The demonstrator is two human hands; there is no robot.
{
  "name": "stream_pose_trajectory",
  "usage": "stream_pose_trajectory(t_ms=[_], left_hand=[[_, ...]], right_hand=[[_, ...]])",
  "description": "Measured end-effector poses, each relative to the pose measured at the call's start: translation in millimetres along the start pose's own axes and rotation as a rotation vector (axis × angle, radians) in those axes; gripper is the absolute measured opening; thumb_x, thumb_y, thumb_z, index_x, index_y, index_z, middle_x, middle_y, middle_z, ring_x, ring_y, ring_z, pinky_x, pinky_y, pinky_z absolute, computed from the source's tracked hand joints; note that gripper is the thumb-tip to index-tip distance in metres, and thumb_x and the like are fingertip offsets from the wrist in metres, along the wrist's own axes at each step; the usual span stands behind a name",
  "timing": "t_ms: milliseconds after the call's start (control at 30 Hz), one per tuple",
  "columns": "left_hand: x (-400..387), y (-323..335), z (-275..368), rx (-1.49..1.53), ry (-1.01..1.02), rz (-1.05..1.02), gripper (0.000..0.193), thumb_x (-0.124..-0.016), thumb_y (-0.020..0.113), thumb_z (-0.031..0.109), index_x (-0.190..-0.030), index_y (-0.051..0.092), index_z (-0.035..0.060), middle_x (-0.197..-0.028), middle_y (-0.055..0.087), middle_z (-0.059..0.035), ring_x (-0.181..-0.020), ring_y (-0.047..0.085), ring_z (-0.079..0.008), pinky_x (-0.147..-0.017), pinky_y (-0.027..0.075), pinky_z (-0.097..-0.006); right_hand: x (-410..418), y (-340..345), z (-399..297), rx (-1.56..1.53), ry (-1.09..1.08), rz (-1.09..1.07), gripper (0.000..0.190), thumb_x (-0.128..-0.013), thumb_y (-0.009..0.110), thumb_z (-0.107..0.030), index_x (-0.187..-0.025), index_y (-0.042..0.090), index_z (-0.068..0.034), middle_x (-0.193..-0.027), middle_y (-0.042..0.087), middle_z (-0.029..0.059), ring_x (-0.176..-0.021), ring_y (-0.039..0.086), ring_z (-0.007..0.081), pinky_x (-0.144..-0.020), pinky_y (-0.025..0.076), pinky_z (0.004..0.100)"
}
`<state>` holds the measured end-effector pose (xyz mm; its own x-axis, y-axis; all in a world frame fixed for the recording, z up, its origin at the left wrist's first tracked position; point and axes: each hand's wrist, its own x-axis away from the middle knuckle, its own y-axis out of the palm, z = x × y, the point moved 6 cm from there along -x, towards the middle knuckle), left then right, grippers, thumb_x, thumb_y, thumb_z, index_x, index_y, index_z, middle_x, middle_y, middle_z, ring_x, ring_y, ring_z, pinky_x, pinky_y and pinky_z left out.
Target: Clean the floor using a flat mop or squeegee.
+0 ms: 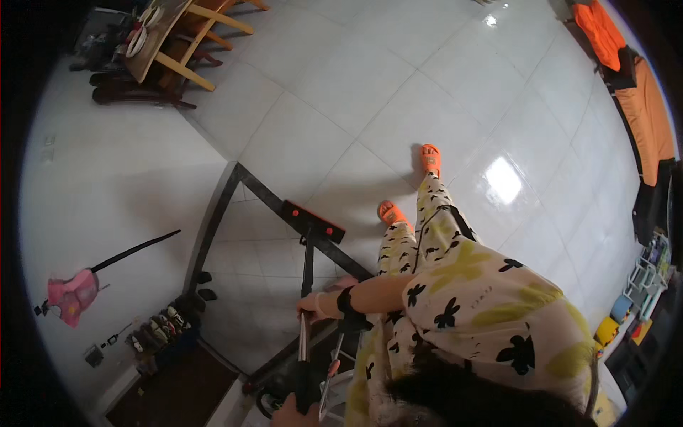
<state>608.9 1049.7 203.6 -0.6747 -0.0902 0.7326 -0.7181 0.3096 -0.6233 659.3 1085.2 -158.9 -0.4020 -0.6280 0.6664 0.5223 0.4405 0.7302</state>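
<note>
My right hand is closed around the metal pole of a long-handled floor tool, perhaps a flat mop or squeegee. Below it, at the bottom edge, my left hand is by the black grip and is partly cut off; its fingers look curled around the grip. The tool's wide black head, with two red-orange knobs, lies over the dark floor strip. My feet in orange slippers stand on pale tiles, right of the head.
A wooden table and chairs stand upper left. At lower left, shoes line the wall near a dark brown mat; a pink garment hangs above. An orange-cushioned seat is on the right, with a light metal rack below.
</note>
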Motion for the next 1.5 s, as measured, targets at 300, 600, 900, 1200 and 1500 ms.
stream_pose_trajectory(t_ms=[300,600,900,1200,1500], left_hand=[[-18,-107,86,0.035,0.484,0.049,0.02,-0.076,0.059,0.016,-0.089,0.059,0.0005,-0.061,0.055,-0.0144,-0.049,0.051,-0.0247,-0.048,0.04,-0.0353],[-133,-107,213,0.106,0.67,-0.174,0.027,-0.068,0.064,0.012,-0.091,0.055,0.0004,-0.057,0.047,-0.0031,-0.053,0.044,-0.0117,-0.05,0.038,-0.0272],[-207,-71,484,0.452,0.868,-0.638,0.022,-0.079,0.057,0.02,-0.065,0.045,0.0082,-0.051,0.042,0.0017,-0.035,0.031,-0.0064,-0.033,0.023,-0.0232],[-281,-53,702,0.672,0.773,-0.792,0.022,-0.078,0.06,0.016,-0.066,0.043,0.0081,-0.056,0.044,0.0005,-0.038,0.033,-0.0042,-0.032,0.024,-0.0195],[-234,-144,466,0.604,0.866,-0.584,0.015,-0.079,0.054,0.015,-0.07,0.043,0.0085,-0.049,0.037,0.0046,-0.034,0.029,-0.0033,-0.031,0.021,-0.0199]], right_hand=[[94,-46,-122,-0.405,-0.177,-0.071,0.01,-0.074,0.054,-0.002,-0.08,0.047,0.002,-0.073,0.056,0.0133,-0.071,0.06,0.0254,-0.065,0.053,0.0378],[209,-209,-260,-0.619,-0.693,0.201,0.011,-0.074,0.058,-0.007,-0.077,0.051,0.0,-0.072,0.056,0.0115,-0.066,0.06,0.0256,-0.06,0.054,0.0378],[358,-349,-283,-1.013,-1.178,0.239,0.037,-0.084,0.044,-0.014,-0.112,0.036,0.009,-0.111,0.045,0.0214,-0.094,0.054,0.0317,-0.081,0.048,0.0376],[319,-341,-265,-1.138,-1.124,0.166,0.024,-0.083,0.045,-0.016,-0.094,0.048,0.006,-0.094,0.057,0.0174,-0.087,0.057,0.0275,-0.082,0.048,0.0339],[313,-244,-328,-0.926,-1.123,-0.129,0.045,-0.083,0.051,-0.032,-0.111,0.035,0.0,-0.109,0.043,0.0166,-0.096,0.049,0.0282,-0.081,0.047,0.042]])
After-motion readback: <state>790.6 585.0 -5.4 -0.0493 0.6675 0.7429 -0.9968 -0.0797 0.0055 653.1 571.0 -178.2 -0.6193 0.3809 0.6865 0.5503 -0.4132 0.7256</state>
